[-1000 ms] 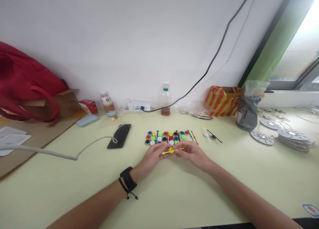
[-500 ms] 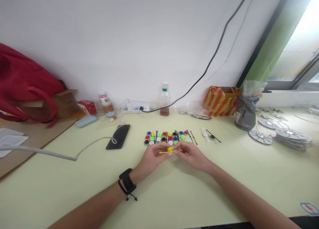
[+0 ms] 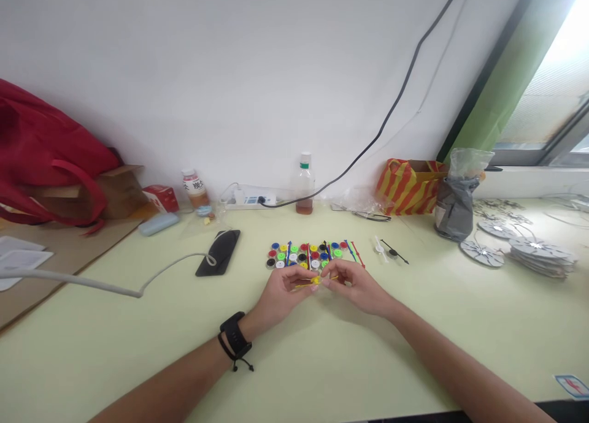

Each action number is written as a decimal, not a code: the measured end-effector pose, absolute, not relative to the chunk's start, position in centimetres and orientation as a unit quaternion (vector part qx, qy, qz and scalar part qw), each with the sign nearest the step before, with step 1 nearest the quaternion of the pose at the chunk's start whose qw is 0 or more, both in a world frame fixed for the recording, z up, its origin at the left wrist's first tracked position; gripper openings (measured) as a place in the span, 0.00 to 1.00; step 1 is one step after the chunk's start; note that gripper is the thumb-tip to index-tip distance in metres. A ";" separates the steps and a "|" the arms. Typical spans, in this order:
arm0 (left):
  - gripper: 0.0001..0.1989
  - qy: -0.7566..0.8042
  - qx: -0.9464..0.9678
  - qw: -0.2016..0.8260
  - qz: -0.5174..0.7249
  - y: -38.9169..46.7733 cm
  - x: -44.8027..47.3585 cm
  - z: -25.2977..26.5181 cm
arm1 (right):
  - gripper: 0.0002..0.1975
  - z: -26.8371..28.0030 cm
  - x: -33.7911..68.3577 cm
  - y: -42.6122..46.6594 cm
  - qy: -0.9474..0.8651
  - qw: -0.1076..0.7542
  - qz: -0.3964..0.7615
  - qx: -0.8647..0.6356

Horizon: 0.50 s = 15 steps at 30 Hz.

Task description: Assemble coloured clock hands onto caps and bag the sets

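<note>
A small yellow arrow spinner with a round hub is held just above the table. My left hand pinches its left side near the hub, and the fingertips of my right hand close on its right side. My fingers cover parts of it. Just beyond my hands lie rows of small round discs in blue, yellow, red, green, black and white. Several coloured arrows rest across and beside them. Farther right are a white spinner and a black spinner.
A black phone-like slab lies on the left under a grey cable. Along the wall stand a bottle, a power strip and a striped bag. At right are a grey bag and stacked grey discs.
The yellow spinner has tilted, so its hub shows flatter and more edge-on. Both hands stay in nearly the same place, still gripping it.
</note>
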<state>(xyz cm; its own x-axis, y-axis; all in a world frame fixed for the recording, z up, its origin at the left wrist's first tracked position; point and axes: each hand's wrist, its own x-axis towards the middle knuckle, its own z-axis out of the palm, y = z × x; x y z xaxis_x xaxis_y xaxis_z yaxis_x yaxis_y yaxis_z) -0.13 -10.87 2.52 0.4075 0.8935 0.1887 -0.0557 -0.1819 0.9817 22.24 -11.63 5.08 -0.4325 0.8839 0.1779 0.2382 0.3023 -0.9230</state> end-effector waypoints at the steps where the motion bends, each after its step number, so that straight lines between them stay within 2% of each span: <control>1: 0.11 0.330 0.637 0.548 0.430 -10.9 -0.2 2.5 | 0.09 5.1 22.3 -11.6 -0.721 0.361 0.446 -0.388; 9: 0.12 0.337 0.644 0.554 0.407 -10.9 -0.1 3.0 | 0.10 4.9 22.3 -11.5 -0.720 0.365 0.444 -0.388; 15: 0.12 0.318 0.611 0.609 0.393 -11.2 0.0 3.7 | 0.11 5.0 22.3 -11.6 -0.718 0.376 0.435 -0.393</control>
